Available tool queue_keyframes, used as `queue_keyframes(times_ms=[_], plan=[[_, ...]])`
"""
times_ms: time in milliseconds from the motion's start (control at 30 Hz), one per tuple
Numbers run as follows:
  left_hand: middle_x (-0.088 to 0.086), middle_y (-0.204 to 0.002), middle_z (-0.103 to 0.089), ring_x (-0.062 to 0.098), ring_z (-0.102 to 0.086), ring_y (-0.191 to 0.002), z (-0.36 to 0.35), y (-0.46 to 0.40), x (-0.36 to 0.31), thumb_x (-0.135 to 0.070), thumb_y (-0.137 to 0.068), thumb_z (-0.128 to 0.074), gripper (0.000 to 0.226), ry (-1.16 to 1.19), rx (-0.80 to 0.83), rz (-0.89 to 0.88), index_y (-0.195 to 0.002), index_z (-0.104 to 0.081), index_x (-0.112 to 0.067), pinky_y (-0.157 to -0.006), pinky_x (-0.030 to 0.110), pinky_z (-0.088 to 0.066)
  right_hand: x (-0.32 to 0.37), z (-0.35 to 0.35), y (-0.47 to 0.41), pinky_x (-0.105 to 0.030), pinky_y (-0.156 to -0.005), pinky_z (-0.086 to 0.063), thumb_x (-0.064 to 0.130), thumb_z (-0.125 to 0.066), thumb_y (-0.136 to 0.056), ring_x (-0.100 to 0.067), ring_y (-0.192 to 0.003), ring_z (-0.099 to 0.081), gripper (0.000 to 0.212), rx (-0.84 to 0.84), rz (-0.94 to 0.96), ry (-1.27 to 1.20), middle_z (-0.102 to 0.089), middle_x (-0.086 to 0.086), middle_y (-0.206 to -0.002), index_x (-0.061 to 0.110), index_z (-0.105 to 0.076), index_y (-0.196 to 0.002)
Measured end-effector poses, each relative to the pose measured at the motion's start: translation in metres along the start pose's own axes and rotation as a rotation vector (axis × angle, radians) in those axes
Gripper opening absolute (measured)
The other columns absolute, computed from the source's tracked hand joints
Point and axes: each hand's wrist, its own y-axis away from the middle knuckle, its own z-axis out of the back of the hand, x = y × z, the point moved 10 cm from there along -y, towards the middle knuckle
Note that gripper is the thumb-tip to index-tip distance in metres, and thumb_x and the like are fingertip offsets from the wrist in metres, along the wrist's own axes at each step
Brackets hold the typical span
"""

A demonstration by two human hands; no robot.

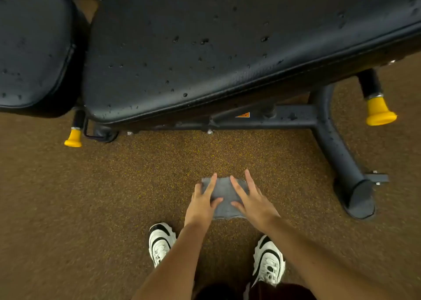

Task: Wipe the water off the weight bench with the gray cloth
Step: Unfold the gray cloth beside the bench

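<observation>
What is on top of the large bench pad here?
Scattered water droplets dot the large bench pad; nothing else lies on it. The gray cloth is held between the left hand and right hand, over the floor, off the pad.

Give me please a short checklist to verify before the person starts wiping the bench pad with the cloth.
1. Small gray fabric cloth is in hand: ok, the left hand and the right hand both hold it.
2. Cloth touches the wide black padded bench pad: not ok, it is held above the brown speckled floor, short of the pad.
3. Water is left to wipe: ok, droplets dot the pad.
4. Smaller black seat pad is also wet: ok, some droplets show.
5. Cloth is dry: cannot tell.
6. Pad surface is free of objects: ok in the visible part.
</observation>
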Motion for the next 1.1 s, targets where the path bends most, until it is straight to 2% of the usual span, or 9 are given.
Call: queue_keyframes(times_ms=[67, 133, 233, 433, 600, 800, 900, 1000, 1100], plan=[[0.007, -0.145, -0.021, 0.023, -0.034, -0.131, 0.0, -0.003, 0.002, -0.035, -0.095, -0.048, 0.066, 0.04, -0.007, 0.01, -0.147, -0.008, -0.042, -0.106, 0.038, -0.037, -0.003, -0.002, -0.003, -0.043, -0.11, -0.032, 0.042, -0.038, -0.098, -0.033, -0.141, -0.02, 0.067, 0.018, -0.032, -0.072, 0.023, -0.008, -0.155, 0.041, 0.009, -0.147], [0.007, -0.144, -0.021, 0.023, -0.033, -0.132, -0.002, -0.005, 0.005, -0.033, -0.094, -0.05, 0.066, 0.075, -0.003, 0.026, -0.147, -0.011, -0.04, -0.109, 0.037, -0.035, -0.003, -0.007, -0.006, -0.043, -0.107, -0.036, 0.039, -0.039, -0.099, -0.035, -0.135, -0.031, 0.068, 0.034, -0.04, -0.13, 0.001, -0.012, -0.155, 0.042, 0.009, -0.147], [0.008, -0.144, -0.02, 0.023, -0.032, -0.133, -0.004, -0.008, 0.007, -0.031, -0.093, -0.052, 0.066, 0.093, -0.005, 0.039, -0.147, -0.016, -0.039, -0.111, 0.038, -0.032, -0.003, -0.008, -0.007, -0.04, -0.103, -0.04, 0.033, -0.044, -0.098, -0.032, -0.12, -0.047, 0.07, 0.016, -0.039, -0.201, -0.02, -0.011, -0.139, 0.039, 0.005, -0.148], [0.011, -0.149, -0.015, 0.026, -0.031, -0.135, 0.001, -0.004, 0.003, -0.023, -0.096, -0.05, 0.06, 0.094, -0.026, 0.11, -0.148, -0.022, -0.028, -0.111, 0.035, -0.029, 0.002, 0.0, -0.008, -0.028, -0.102, -0.034, 0.014, -0.046, -0.098, -0.026, -0.117, -0.045, 0.061, -0.048, -0.08, -0.235, -0.023, -0.007, -0.126, 0.025, -0.017, -0.151], [0.011, -0.152, -0.009, 0.026, -0.034, -0.135, 0.014, 0.012, -0.017, -0.016, -0.099, -0.043, 0.058, 0.086, -0.01, 0.104, -0.15, -0.015, -0.017, -0.109, 0.03, -0.029, 0.013, 0.02, 0.005, -0.029, -0.098, -0.036, 0.011, -0.042, -0.099, -0.029, -0.12, -0.047, 0.062, -0.072, -0.079, -0.155, -0.02, -0.011, -0.138, 0.02, -0.01, -0.151], [0.008, -0.145, -0.014, 0.021, -0.038, -0.129, 0.056, 0.048, -0.061, -0.014, -0.097, -0.045, 0.062, 0.113, -0.071, 0.055, -0.15, -0.012, -0.011, -0.107, 0.026, -0.03, 0.039, 0.081, 0.046, -0.03, -0.097, -0.041, 0.017, -0.044, -0.099, -0.026, -0.108, -0.053, 0.063, -0.11, -0.021, -0.078, -0.024, -0.01, -0.135, 0.017, -0.008, -0.151], [0.006, -0.138, -0.019, 0.013, -0.041, -0.12, 0.087, 0.075, -0.096, -0.013, -0.097, -0.046, 0.064, 0.12, -0.112, 0.01, -0.15, -0.01, -0.011, -0.104, 0.019, -0.031, 0.059, 0.135, 0.078, -0.02, -0.08, -0.047, 0.02, -0.062, -0.09, -0.018, -0.087, -0.062, 0.071, -0.254, 0.028, 0.047, -0.037, -0.011, -0.129, 0.015, -0.023, -0.149], [0.006, -0.139, -0.018, 0.013, -0.044, -0.12, 0.114, 0.099, -0.125, -0.018, -0.097, -0.046, 0.065, 0.083, -0.168, -0.025, -0.15, -0.008, -0.013, -0.104, 0.021, -0.036, 0.075, 0.16, 0.105, -0.024, -0.09, -0.041, 0.015, -0.044, -0.099, -0.022, -0.104, -0.056, 0.066, -0.169, 0.038, 0.038, -0.023, -0.01, -0.139, 0.019, -0.005, -0.151], [0.002, -0.134, -0.022, 0.002, -0.045, -0.105, 0.144, 0.139, -0.163, -0.023, -0.097, -0.045, 0.067, 0.046, -0.219, -0.061, -0.15, -0.005, -0.015, -0.096, 0.013, -0.037, 0.094, 0.204, 0.144, -0.026, -0.087, -0.043, 0.02, -0.038, -0.101, -0.023, -0.097, -0.057, 0.061, -0.224, 0.08, 0.144, -0.024, -0.012, -0.138, 0.017, -0.002, -0.151]])
